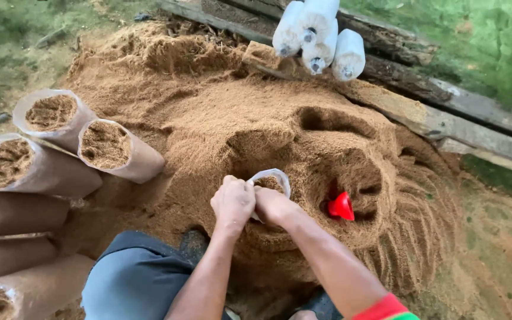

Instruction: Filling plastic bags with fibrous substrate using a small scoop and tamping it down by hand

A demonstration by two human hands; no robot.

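A clear plastic bag, its mouth held open and sawdust visible inside, is gripped at the rim by both hands near the middle of a large sawdust pile. The left hand is closed in a fist on the near-left edge of the bag's rim, and the right hand is closed on the near edge just beside it, the two hands touching each other. The bag is seated in the pile, with sawdust banked around its sides.

Just to the right of the bag, a red funnel-shaped scoop is lying in a hollow dug into the pile, apart from the hands. To the left, filled sawdust bags are stacked on their sides with their open, packed ends turned towards the pile. At the top of the view, a cluster of white capped bags is propped against weathered wooden planks, with green ground beyond them. A grey-trousered knee is seen at the lower edge, and a red and green cuff is worn on the right forearm
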